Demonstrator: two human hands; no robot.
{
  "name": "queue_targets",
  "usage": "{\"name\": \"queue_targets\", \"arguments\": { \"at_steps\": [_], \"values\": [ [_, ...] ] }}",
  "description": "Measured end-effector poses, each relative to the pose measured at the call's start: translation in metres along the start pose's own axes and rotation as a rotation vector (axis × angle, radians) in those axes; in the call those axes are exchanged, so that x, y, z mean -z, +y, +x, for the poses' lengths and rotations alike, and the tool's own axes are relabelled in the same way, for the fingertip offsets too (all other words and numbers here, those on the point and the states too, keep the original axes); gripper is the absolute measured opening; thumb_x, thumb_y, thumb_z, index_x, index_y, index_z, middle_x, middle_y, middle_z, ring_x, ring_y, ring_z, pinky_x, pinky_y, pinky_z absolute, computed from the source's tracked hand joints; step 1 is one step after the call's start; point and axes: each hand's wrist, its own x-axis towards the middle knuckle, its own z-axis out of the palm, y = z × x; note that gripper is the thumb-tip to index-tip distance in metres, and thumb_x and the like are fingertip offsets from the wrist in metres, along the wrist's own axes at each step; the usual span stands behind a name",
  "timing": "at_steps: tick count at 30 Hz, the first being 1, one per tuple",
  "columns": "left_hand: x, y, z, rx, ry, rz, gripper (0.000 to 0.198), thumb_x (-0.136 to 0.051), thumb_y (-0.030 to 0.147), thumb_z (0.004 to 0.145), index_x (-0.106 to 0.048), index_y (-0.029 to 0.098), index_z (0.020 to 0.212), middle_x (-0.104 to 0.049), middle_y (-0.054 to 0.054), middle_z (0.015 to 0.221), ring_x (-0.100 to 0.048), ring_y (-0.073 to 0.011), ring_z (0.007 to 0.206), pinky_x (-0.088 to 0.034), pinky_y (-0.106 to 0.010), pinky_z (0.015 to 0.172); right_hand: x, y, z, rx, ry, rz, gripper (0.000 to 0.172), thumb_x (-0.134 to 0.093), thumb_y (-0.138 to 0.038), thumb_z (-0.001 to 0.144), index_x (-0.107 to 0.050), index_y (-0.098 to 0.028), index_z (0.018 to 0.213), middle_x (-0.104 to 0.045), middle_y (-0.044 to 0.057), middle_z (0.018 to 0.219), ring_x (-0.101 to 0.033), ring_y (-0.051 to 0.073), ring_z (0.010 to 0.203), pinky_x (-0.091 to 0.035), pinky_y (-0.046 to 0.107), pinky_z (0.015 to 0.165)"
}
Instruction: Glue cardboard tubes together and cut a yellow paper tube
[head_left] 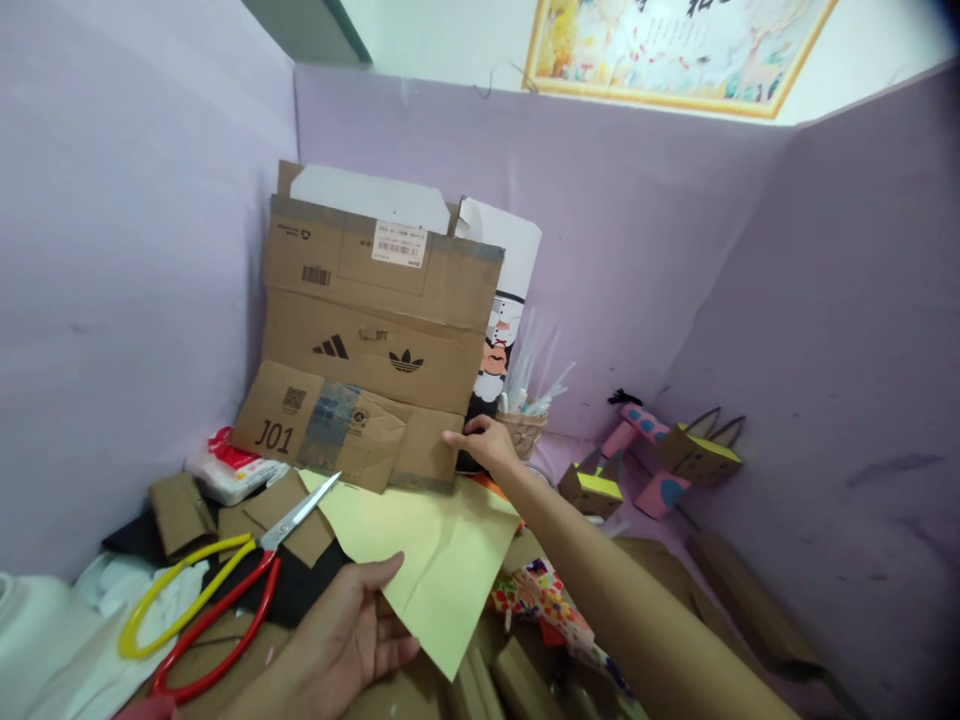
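A flattened brown cardboard box (367, 340) leans upright against a lilac partition wall (637, 250) at 12 o'clock. It carries a black Adidas three-stripe mark and trefoil logo, a barcode, a white shipping label whose print is too small to read, a QR code and the code "J01" on its lower flap, which is patched with worn tape. The right hand (484, 445) reaches forward to the box's lower right corner, fingers pinched narrowly on its edge. Behind that corner stands a white card printed with a cartoon chef (499, 330), mostly hidden.

At 6 o'clock the left hand (337, 640) holds a smooth pale yellow paper sheet (435, 550), thumb on top and the other fingers under its near edge. The sheet lies flat over a cluttered worktop. At 8 o'clock lie scissors (217, 590) with one yellow and one red looped handle, blades pointing towards the box, among cardboard scraps and black material.

At 2 o'clock sit small cardboard craft models (660, 460) with pink, yellow and blue parts; their exact shapes are hard to make out. A small woven basket (525, 425) holds clear plastic sticks. A gold-framed picture (675, 50) is cut off at the top.
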Motion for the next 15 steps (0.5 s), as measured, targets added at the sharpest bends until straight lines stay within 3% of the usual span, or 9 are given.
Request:
{"name": "queue_targets", "arguments": {
  "at_steps": [8,15],
  "values": [
    [-0.003,-0.005,0.006,-0.037,0.050,0.006,0.018,-0.055,0.024,0.085,-0.058,0.007,0.088,-0.067,-0.008,0.060,-0.059,-0.0118,0.044,-0.048,-0.019,0.041,-0.014,0.007,0.003,0.038,0.128,0.073,0.026,-0.073,-0.038,0.049,-0.060,-0.021,0.063,-0.058,-0.003,0.058,-0.054,0.017,0.058,-0.038,0.025,0.053],
    [0.005,-0.003,-0.005,-0.109,0.048,0.173,0.019,-0.065,0.026,0.076,-0.063,0.008,0.079,-0.069,-0.009,0.060,-0.060,-0.0144,0.047,-0.043,-0.019,0.040,-0.019,-0.001,0.010,0.015,0.211,0.079,0.021,-0.071,-0.036,0.052,-0.058,-0.021,0.060,-0.060,-0.002,0.057,-0.056,0.018,0.060,-0.040,0.026,0.055]
  ]
}}
